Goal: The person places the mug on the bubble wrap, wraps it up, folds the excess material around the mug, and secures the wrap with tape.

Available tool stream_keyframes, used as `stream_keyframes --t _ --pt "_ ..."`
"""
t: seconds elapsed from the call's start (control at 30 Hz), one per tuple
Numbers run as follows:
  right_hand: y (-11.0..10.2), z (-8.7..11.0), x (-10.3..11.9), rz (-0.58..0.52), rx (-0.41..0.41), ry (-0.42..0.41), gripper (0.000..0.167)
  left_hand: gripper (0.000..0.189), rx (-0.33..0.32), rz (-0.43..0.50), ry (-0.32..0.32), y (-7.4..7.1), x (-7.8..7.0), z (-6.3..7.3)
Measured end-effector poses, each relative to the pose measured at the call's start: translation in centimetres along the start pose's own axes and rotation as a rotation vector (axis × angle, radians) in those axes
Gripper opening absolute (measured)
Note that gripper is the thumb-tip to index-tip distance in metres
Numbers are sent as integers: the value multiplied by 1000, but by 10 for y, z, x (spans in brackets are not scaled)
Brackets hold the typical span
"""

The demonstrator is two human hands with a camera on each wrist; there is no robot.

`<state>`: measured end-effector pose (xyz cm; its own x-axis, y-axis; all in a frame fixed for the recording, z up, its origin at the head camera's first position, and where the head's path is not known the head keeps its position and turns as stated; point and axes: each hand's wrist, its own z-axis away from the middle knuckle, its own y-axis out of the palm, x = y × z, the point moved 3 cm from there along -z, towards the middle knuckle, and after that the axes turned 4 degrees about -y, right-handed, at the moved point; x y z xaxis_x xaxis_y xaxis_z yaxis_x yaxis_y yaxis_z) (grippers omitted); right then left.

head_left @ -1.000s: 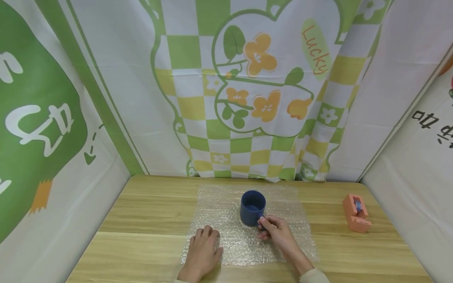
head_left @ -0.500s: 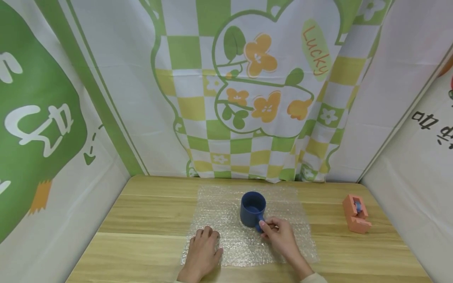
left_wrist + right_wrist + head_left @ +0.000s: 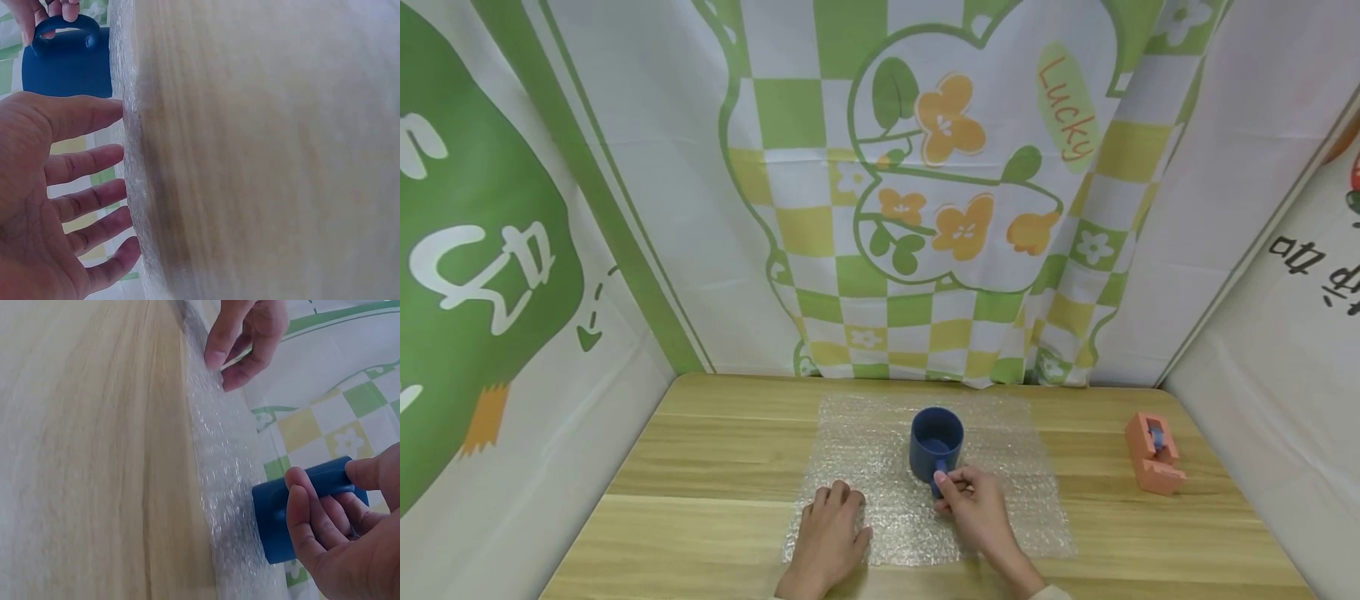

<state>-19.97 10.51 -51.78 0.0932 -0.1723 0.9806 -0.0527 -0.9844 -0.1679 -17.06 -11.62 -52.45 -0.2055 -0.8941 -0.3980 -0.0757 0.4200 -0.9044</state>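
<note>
Pinching the mug's (image 3: 928, 454) handle (image 3: 330, 480), the right hand's (image 3: 982, 510) fingers seemingly steady it, while the left hand's (image 3: 829, 537) spread fingers perhaps anchor bubble wrap (image 3: 913, 533) underneath.

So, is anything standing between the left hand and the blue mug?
Nothing visible stands between the left hand and the blue mug, just flat bubble wrap under both. The right hand holds the handle on the near side.

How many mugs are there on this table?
1. The blue mug stands on the bubble wrap, near the middle of the table, with the right hand holding its handle. No other mug shows in any view.
</note>
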Motion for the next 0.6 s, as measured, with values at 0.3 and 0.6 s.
stream_keyframes --t 0.3,0.6 --pt "1 1 2 45 50 -6 24 29 13 -4 -6 1 1 0" --pt "-48 -1 -1 391 192 -143 32 30 0 -8 3 0 0 0"
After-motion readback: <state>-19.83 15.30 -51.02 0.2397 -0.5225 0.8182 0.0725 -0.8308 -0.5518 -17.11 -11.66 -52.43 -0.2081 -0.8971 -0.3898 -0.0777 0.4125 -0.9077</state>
